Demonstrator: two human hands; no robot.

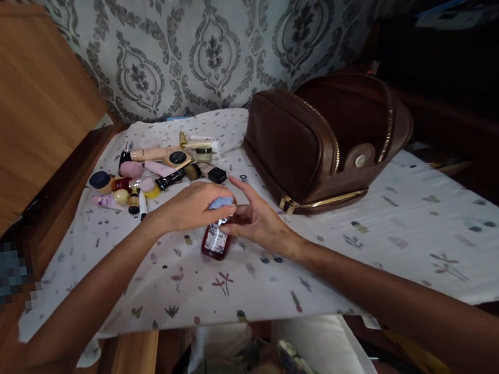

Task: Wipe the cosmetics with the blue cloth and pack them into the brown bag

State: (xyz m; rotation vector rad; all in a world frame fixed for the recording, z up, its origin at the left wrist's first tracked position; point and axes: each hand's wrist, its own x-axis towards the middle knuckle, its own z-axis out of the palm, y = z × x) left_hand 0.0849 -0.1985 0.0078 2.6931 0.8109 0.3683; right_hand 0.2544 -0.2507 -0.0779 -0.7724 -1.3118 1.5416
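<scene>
My left hand (193, 205) is curled around a small light-blue cloth (221, 203) and presses it on the top of a dark red bottle with a floral label (215, 242). My right hand (256, 217) holds that bottle from the right, thumb and fingers closed on its upper part. The bottle is tilted above the patterned white cloth (333, 243) that covers the table. Both hands meet near the middle of the table.
A pile of several cosmetics (157, 169), among them brushes, tubes and small jars, lies at the back left. An open brown leather toiletry bag (313, 146) with gold zips stands at the back right. A wooden panel (7, 104) rises at the left.
</scene>
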